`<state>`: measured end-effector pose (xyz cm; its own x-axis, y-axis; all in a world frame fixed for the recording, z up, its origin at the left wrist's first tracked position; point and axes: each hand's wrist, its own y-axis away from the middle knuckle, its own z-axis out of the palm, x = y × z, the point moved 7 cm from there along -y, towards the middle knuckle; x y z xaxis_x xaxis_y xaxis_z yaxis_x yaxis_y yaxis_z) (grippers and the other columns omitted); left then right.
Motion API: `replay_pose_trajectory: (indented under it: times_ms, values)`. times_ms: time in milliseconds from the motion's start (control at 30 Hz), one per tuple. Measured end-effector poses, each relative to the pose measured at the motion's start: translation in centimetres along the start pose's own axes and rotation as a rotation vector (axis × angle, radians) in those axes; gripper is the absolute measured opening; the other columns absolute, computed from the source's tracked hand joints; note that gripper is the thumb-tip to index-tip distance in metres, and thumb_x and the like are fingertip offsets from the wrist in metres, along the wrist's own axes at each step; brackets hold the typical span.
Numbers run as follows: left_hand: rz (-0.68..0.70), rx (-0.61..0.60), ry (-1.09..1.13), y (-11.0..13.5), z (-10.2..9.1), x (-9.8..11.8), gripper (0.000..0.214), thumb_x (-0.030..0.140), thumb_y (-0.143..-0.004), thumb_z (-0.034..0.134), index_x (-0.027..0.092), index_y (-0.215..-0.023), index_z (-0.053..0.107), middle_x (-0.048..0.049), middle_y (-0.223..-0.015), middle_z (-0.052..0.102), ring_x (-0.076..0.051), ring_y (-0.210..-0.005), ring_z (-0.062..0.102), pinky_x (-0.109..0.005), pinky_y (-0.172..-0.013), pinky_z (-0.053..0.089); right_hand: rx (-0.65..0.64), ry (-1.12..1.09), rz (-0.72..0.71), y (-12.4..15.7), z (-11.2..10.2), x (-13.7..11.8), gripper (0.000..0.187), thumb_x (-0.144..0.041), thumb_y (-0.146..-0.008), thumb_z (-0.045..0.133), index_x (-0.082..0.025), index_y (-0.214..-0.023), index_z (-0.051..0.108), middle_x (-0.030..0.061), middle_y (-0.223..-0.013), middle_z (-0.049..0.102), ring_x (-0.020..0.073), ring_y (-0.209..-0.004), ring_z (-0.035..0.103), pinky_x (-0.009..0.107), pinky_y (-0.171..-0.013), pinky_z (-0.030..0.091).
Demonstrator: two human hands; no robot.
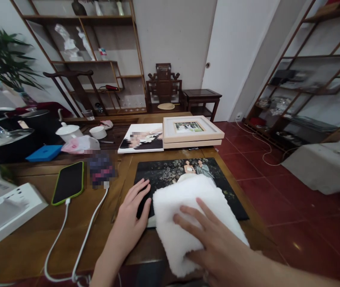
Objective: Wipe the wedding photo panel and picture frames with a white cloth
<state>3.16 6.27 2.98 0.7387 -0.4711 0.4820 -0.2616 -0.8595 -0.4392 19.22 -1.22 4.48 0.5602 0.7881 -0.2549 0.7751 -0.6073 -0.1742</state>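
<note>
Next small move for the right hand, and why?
I'd probably slide the right hand and cloth gently toward the photo's far edge: the fingers are spread on the cloth, which covers the near part and leaves the far part bare, while the left hand is at the photo's left edge.

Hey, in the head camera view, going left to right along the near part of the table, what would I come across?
White box, phone in a green case, left hand, then white cloth with the right hand on it.
</note>
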Motion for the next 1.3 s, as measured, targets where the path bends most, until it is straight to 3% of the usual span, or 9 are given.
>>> replay_pose_trajectory:
  times_ms: [133,267,467,600,767,867,1067,1200,1300]
  values:
    - [0.004,-0.003,0.006,0.0,0.0,0.0,0.034,0.027,-0.09,0.043,0.017,-0.12,0.057,-0.0124,-0.131,0.055,-0.026,-0.127,0.045,-0.048,-0.104,0.039,-0.044,-0.003,0.018,-1.1,-0.3,1.1,0.02,-0.029,-0.08,0.058,-0.024,-0.097,0.067,0.0103,-0.135,0.047,0.0335,-0.129,0.032,0.063,-0.106,0.015]
    - [0.003,0.008,-0.001,0.0,0.1,-0.1,0.032,0.027,-0.09,0.044,0.016,-0.117,0.058,-0.0131,-0.129,0.056,-0.025,-0.127,0.046,-0.047,-0.104,0.039,0.004,0.051,0.058,-5.0,-1.4,4.4,0.03,-0.017,-0.08,0.055,-0.019,-0.108,0.063,0.0133,-0.127,0.054,0.031,-0.124,0.038,0.059,-0.104,0.022]
    - [0.023,0.028,-0.001,0.0,0.0,0.1,0.032,0.025,-0.09,0.044,0.013,-0.116,0.059,-0.0144,-0.128,0.057,-0.024,-0.126,0.046,-0.045,-0.104,0.04,0.062,0.151,0.135,-9.4,-2.2,8.0,0.024,-0.016,-0.085,0.049,-0.017,-0.107,0.062,0.0145,-0.113,0.059,0.0286,-0.117,0.042,0.051,-0.1,0.03]
    - [0.017,0.015,0.001,0.0,0.0,0.1,0.033,0.026,-0.091,0.043,0.013,-0.117,0.058,-0.0149,-0.128,0.056,-0.025,-0.126,0.046,-0.047,-0.104,0.04,0.048,0.147,0.137,-8.2,-1.5,6.5,0.028,-0.017,-0.085,0.05,-0.017,-0.11,0.061,0.0147,-0.126,0.054,0.0325,-0.123,0.037,0.058,-0.103,0.023]
    - [0.001,-0.035,-0.004,0.1,0.1,0.0,0.036,0.027,-0.091,0.042,0.016,-0.122,0.056,-0.0129,-0.132,0.054,-0.026,-0.128,0.044,-0.048,-0.104,0.04,-0.012,0.041,0.051,-3.6,-0.3,1.7,0.022,-0.024,-0.079,0.055,-0.023,-0.099,0.066,0.0101,-0.136,0.046,0.0335,-0.129,0.031,0.063,-0.106,0.013]
    - [-0.001,-0.021,0.005,0.1,0.0,0.0,0.034,0.026,-0.091,0.042,0.017,-0.12,0.057,-0.0122,-0.131,0.054,-0.026,-0.128,0.045,-0.048,-0.104,0.04,-0.013,-0.019,0.026,-0.9,-0.3,0.5,0.022,-0.022,-0.075,0.056,-0.024,-0.094,0.068,0.0085,-0.139,0.044,0.0311,-0.132,0.029,0.06,-0.109,0.011]
    - [-0.01,0.015,0.011,0.0,0.1,0.0,0.033,0.027,-0.09,0.044,0.017,-0.117,0.059,-0.0116,-0.13,0.056,-0.026,-0.127,0.045,-0.048,-0.105,0.039,0.097,0.07,0.193,1.0,-1.9,5.9,0.028,-0.01,-0.075,0.048,-0.017,-0.096,0.065,0.0143,-0.128,0.053,0.0321,-0.125,0.037,0.062,-0.104,0.023]
    - [-0.023,0.004,0.026,0.0,0.1,0.1,0.035,0.029,-0.091,0.042,0.016,-0.118,0.059,-0.0119,-0.13,0.056,-0.025,-0.128,0.043,-0.046,-0.107,0.037,0.16,0.15,0.322,-0.9,-2.9,9.5,0.029,-0.013,-0.082,0.045,-0.013,-0.104,0.064,0.0183,-0.116,0.058,0.0332,-0.116,0.042,0.058,-0.097,0.034]
    - [-0.088,-0.018,0.072,0.1,0.0,-0.2,0.04,0.031,-0.094,0.035,0.018,-0.128,0.051,-0.0098,-0.136,0.05,-0.023,-0.129,0.042,-0.043,-0.109,0.034,0.12,0.155,0.315,-3.5,-2.4,9.0,0.029,-0.016,-0.084,0.047,-0.014,-0.108,0.063,0.0171,-0.117,0.058,0.0348,-0.116,0.041,0.06,-0.098,0.031]
